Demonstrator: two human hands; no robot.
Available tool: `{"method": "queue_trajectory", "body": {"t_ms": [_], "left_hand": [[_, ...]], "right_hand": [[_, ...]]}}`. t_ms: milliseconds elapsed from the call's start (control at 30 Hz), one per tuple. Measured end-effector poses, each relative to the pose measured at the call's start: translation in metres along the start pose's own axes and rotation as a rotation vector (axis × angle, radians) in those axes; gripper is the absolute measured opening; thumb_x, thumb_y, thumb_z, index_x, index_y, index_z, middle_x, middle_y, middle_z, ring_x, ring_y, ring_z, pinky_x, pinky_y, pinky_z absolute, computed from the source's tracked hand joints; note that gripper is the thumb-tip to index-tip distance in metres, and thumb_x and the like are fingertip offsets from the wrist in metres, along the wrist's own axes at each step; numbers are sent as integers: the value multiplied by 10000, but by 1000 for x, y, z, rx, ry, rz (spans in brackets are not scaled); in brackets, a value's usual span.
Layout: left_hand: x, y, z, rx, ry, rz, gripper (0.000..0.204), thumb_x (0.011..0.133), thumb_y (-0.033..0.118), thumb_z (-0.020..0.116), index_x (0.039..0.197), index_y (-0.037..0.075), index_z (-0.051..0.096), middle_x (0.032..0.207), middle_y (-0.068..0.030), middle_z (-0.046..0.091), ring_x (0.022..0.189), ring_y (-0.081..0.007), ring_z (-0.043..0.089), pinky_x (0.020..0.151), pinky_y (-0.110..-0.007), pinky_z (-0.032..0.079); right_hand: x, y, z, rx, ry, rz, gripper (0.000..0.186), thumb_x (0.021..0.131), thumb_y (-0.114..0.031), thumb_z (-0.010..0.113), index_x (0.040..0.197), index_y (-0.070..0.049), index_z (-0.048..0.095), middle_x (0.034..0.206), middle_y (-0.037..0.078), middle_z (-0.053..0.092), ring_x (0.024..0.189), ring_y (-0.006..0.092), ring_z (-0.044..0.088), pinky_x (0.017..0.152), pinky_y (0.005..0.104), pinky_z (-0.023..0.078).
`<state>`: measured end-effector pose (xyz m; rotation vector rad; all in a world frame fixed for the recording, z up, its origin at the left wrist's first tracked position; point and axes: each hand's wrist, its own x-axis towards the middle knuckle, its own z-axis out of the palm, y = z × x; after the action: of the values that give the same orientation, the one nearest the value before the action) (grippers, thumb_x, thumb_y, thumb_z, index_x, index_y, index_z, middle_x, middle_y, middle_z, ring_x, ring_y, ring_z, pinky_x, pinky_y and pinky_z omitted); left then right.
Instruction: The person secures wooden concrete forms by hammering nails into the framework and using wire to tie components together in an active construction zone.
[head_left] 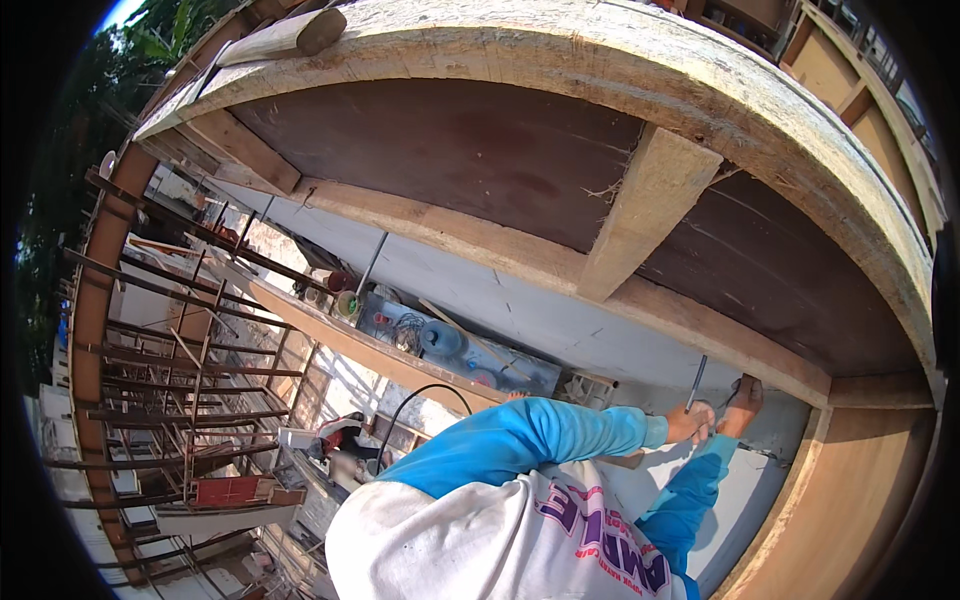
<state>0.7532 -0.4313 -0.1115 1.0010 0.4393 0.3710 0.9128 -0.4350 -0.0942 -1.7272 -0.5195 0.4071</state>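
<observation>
My left hand (688,424), in a blue sleeve, is closed around the lower end of a thin grey metal rod (697,384). The rod points up toward a long wooden batten (450,226) on a brown formwork panel (470,150). Close beside it, my right hand (741,408) reaches up, its fingers bunched against the batten's underside near a corner; they seem to grip its edge. Both hands are in front of a pale grey wall surface (520,300). A wooden cross brace (655,200) joins the batten to the thick outer timber (600,50).
A plywood panel (880,480) closes the right side. Below to the left lie a blue water jug (441,340), a coil of wire (408,332) and buckets. Another metal rod (372,262) sticks up there. Reinforcing bars (190,400) and a person (345,440) are farther down left.
</observation>
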Motion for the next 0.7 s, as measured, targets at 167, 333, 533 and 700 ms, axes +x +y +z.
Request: {"method": "queue_trajectory", "body": {"t_ms": [167, 333, 533, 700], "left_hand": [[11, -7, -9, 102, -99, 9, 375, 1004, 336, 378, 952, 21, 575, 709, -62, 604, 636, -145, 577, 629, -309, 470], [-3, 9, -27, 445, -147, -12, 390, 1001, 369, 374, 962, 55, 602, 708, -75, 591, 692, -200, 577, 686, -346, 469], [4, 23, -9, 419, -37, 84, 442, 997, 408, 329, 1004, 67, 609, 849, -146, 612, 822, -307, 580, 759, -397, 460], [-22, 16, -32, 465, -113, 57, 436, 993, 447, 371, 1048, 91, 615, 851, -124, 616, 767, -251, 565, 757, -365, 456]], "right_hand": [[39, 33, -4, -116, 155, -130, 163, 895, -136, 586, 952, 8, 639, 870, 57, 626, 813, 148, 552, 704, 286, 438], [25, 14, 1, -132, 284, -146, 262, 906, -177, 596, 1066, 25, 642, 956, 116, 657, 902, 193, 589, 798, 316, 466], [-70, -58, 26, -237, 240, -74, 308, 948, -250, 552, 939, 34, 671, 627, 15, 537, 602, 91, 462, 565, 266, 372], [-45, -47, 14, -239, 205, -59, 273, 934, -224, 565, 960, 18, 689, 644, 31, 551, 609, 116, 480, 581, 292, 403]]}}
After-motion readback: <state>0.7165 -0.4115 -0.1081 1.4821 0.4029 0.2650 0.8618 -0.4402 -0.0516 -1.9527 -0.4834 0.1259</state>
